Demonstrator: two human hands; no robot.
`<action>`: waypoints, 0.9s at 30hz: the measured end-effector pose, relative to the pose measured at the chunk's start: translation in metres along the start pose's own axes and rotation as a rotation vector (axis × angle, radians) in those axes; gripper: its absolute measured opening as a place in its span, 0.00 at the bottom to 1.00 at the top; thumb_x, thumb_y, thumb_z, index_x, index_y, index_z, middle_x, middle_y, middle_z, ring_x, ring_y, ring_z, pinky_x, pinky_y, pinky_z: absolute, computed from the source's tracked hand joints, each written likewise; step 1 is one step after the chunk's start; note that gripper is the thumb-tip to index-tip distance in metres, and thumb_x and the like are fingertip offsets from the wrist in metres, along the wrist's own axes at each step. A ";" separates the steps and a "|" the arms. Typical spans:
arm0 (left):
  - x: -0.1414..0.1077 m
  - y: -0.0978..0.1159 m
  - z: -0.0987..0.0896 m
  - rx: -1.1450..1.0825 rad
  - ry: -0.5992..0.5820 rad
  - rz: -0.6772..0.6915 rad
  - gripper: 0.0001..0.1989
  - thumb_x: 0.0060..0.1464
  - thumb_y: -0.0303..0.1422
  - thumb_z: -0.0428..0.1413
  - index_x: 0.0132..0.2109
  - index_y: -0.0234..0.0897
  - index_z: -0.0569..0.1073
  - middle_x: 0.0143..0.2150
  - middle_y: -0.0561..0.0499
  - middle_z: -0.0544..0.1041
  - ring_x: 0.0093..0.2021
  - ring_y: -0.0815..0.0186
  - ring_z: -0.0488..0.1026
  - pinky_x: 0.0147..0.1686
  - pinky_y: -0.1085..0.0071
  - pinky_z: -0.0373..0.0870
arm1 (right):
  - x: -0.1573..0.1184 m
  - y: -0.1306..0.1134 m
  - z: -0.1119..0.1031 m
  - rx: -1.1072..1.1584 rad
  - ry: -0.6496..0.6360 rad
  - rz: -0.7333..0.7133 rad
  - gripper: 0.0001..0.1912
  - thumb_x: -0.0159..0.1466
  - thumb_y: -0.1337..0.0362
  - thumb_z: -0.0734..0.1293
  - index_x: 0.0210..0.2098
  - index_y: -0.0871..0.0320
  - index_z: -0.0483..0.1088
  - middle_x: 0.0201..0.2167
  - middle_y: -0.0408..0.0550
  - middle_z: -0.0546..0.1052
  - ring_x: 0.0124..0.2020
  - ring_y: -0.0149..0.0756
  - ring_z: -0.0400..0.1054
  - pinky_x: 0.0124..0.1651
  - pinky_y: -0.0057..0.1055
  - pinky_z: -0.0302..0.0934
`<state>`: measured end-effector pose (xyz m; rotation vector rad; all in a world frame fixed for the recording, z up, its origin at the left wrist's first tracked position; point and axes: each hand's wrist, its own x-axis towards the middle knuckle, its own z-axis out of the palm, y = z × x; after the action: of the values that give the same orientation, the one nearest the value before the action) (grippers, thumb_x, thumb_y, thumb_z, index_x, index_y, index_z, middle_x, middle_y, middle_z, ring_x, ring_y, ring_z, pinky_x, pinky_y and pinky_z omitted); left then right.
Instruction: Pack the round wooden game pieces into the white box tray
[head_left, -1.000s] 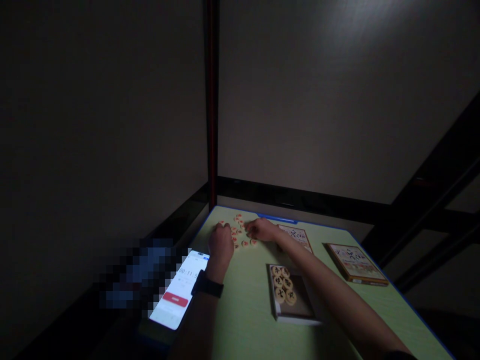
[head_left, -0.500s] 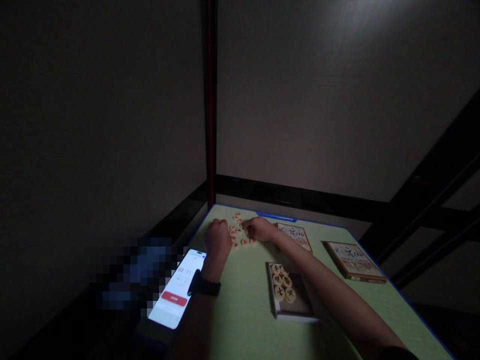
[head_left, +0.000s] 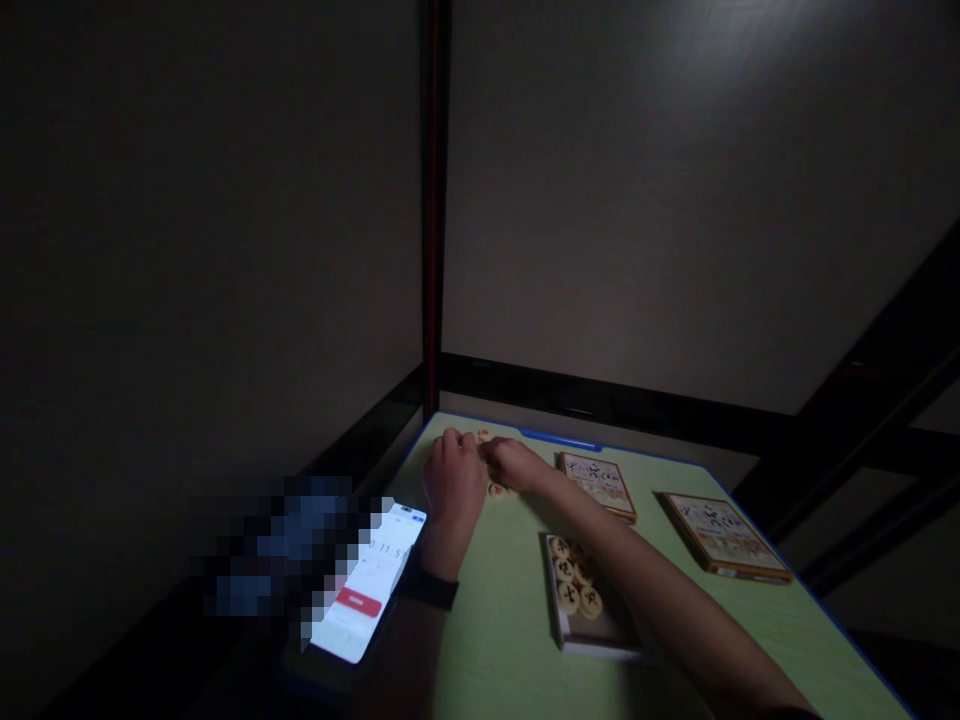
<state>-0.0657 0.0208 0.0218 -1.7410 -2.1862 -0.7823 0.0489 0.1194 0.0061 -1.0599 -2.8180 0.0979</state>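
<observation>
My left hand (head_left: 455, 475), with a dark band on its wrist, is curled closed near the far left corner of the table. Right beside it my right hand (head_left: 519, 466) reaches in from the right, its fingers pinched together and pointing at the left one. What either hand holds is hidden by the fingers. Red-marked Chinese chess pieces lie around them: one piece (head_left: 496, 490) shows just below the hands, another piece (head_left: 484, 436) just beyond. Below my right forearm sits an open box tray (head_left: 600, 632) with several black-marked chess pieces (head_left: 568, 598) in its left part.
A lit phone (head_left: 371, 585) showing a running timer lies at the table's left edge. Two flat picture-covered boxes, a nearer-middle box (head_left: 598, 484) and a right-hand box (head_left: 726, 535), rest on the green table (head_left: 510, 620). Walls (head_left: 600, 220) stand close behind and left.
My left hand has moved right towards my right hand and now covers most of the red-marked pieces. The view has shifted slightly, so the table things appear a little further right.
</observation>
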 end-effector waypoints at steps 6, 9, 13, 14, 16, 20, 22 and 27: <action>-0.006 0.010 0.001 0.016 -0.134 0.033 0.14 0.64 0.27 0.45 0.49 0.34 0.74 0.43 0.41 0.74 0.47 0.57 0.72 0.40 0.67 0.69 | 0.004 -0.004 0.012 0.047 -0.005 -0.008 0.12 0.59 0.72 0.64 0.42 0.63 0.72 0.42 0.58 0.79 0.43 0.42 0.72 0.42 0.29 0.59; -0.007 0.009 0.002 -0.014 -0.167 -0.011 0.15 0.64 0.26 0.45 0.48 0.33 0.74 0.44 0.40 0.75 0.48 0.56 0.73 0.40 0.67 0.70 | 0.002 -0.004 0.012 0.065 0.023 0.013 0.18 0.58 0.72 0.65 0.49 0.64 0.67 0.45 0.61 0.77 0.43 0.43 0.72 0.42 0.30 0.60; -0.003 0.009 0.009 -0.266 -0.146 -0.070 0.15 0.63 0.25 0.45 0.49 0.32 0.74 0.46 0.39 0.77 0.47 0.57 0.75 0.45 0.66 0.69 | -0.015 0.000 0.000 0.111 0.091 0.035 0.22 0.62 0.71 0.62 0.56 0.64 0.59 0.44 0.60 0.76 0.40 0.40 0.72 0.39 0.31 0.61; -0.002 0.011 0.012 -0.397 -0.155 -0.103 0.14 0.62 0.26 0.46 0.48 0.33 0.75 0.45 0.39 0.77 0.47 0.58 0.75 0.46 0.66 0.69 | -0.024 0.001 -0.004 0.139 0.126 0.035 0.21 0.64 0.70 0.61 0.56 0.64 0.57 0.43 0.58 0.76 0.39 0.39 0.72 0.39 0.31 0.62; -0.001 0.018 0.019 -0.748 -0.250 -0.219 0.12 0.63 0.27 0.47 0.44 0.35 0.76 0.43 0.41 0.79 0.43 0.60 0.76 0.44 0.67 0.70 | -0.045 0.004 -0.011 0.228 0.236 0.029 0.19 0.66 0.68 0.60 0.56 0.61 0.56 0.42 0.55 0.76 0.38 0.38 0.72 0.39 0.31 0.62; -0.012 0.037 0.028 -1.540 -0.580 -0.373 0.10 0.61 0.36 0.54 0.39 0.34 0.76 0.38 0.44 0.79 0.35 0.65 0.76 0.40 0.69 0.72 | -0.097 0.003 -0.015 0.341 0.474 0.061 0.15 0.67 0.64 0.60 0.53 0.57 0.60 0.39 0.52 0.77 0.36 0.38 0.73 0.39 0.33 0.65; -0.021 0.044 0.028 -1.754 -0.675 -0.336 0.14 0.53 0.40 0.62 0.40 0.33 0.76 0.39 0.44 0.79 0.36 0.65 0.75 0.41 0.70 0.71 | -0.119 0.000 -0.012 0.345 0.576 0.105 0.14 0.67 0.62 0.61 0.52 0.56 0.62 0.40 0.52 0.77 0.37 0.39 0.73 0.41 0.36 0.66; -0.034 0.050 0.027 -1.823 -0.745 -0.312 0.19 0.45 0.41 0.67 0.42 0.35 0.76 0.43 0.45 0.77 0.39 0.67 0.73 0.39 0.73 0.69 | -0.149 -0.007 -0.006 0.518 0.787 0.207 0.19 0.64 0.61 0.66 0.55 0.54 0.65 0.44 0.52 0.78 0.38 0.39 0.73 0.44 0.38 0.69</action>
<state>-0.0048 0.0148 -0.0045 -2.4544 -1.9363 -3.3602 0.1559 0.0159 -0.0019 -0.9701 -1.8407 0.3270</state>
